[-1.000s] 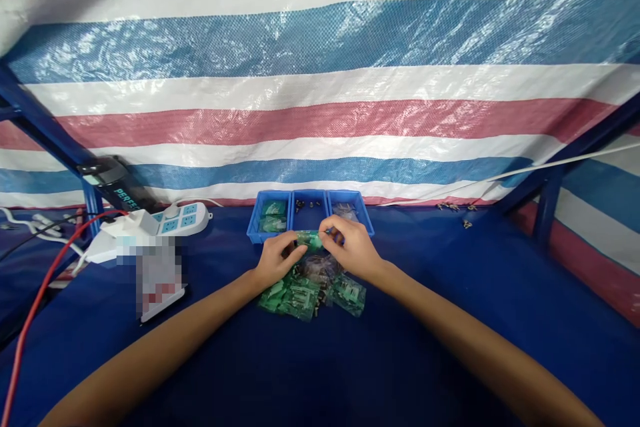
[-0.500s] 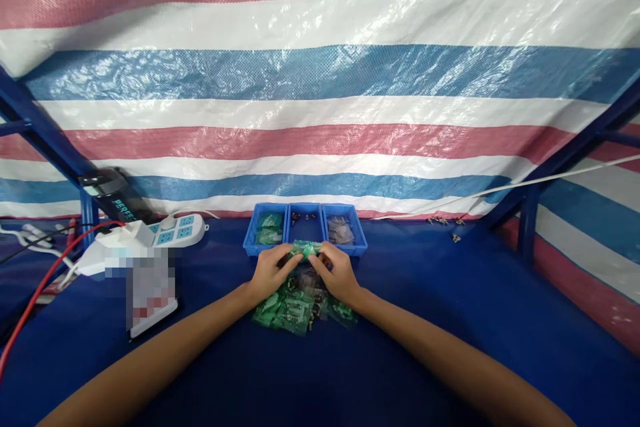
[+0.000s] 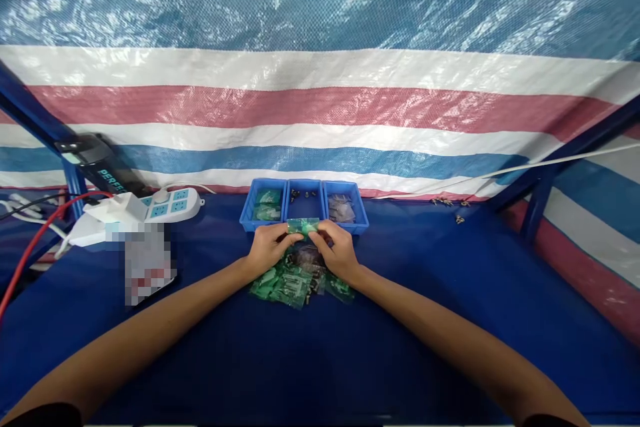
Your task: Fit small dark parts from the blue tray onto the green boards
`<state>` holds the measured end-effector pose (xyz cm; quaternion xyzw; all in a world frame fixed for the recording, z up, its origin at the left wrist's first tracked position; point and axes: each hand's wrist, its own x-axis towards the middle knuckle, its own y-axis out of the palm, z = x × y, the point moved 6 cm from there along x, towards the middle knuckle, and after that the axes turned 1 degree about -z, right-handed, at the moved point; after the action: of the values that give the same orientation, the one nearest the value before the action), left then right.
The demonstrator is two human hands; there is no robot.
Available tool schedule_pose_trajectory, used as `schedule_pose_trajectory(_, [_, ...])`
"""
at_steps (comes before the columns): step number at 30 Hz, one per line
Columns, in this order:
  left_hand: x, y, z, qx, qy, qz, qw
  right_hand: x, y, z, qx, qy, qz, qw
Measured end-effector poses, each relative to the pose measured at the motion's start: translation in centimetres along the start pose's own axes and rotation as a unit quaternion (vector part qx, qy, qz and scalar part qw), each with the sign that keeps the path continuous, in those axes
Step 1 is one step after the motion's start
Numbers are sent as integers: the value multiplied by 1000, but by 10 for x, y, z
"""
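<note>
At mid-frame my left hand [image 3: 269, 248] and right hand [image 3: 336, 250] pinch a small green bag [image 3: 303, 226] between them, above the pile of bags [image 3: 295, 279]. If I tug unevenly, it could tear and scatter parts short of the blue trays [image 3: 304, 217].

Backdrop: striped tarpaulin [image 3: 320, 100], blue, white and red bands, glossy.
Frame: blue metal struts [image 3: 550, 167] at both far corners.
Bench: dark blue cover [image 3: 450, 293].

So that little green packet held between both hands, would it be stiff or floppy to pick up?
Probably floppy: the green packet looks like thin shiny plastic film, pinched at its ends by the left hand and right hand. Likely light too, though whatever is inside may stiffen it. The glossy film could be slippery.
</note>
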<state>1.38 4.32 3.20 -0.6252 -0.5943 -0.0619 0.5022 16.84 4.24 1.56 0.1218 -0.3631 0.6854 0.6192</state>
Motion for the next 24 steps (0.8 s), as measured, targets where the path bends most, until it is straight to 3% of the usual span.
schedule_pose_trajectory(8, [0, -4, -10, 6, 61, -30, 998, 2, 1, 6, -7, -26, 3, 1000])
schedule_pose_trajectory(14, [0, -4, -7, -23, 22, 2, 999, 1, 3, 6, -6, -22, 32, 999])
schedule_pose_trajectory(24, [2, -1, -2, -57, -10, 9, 998, 1, 0, 7, -38, -19, 24, 999])
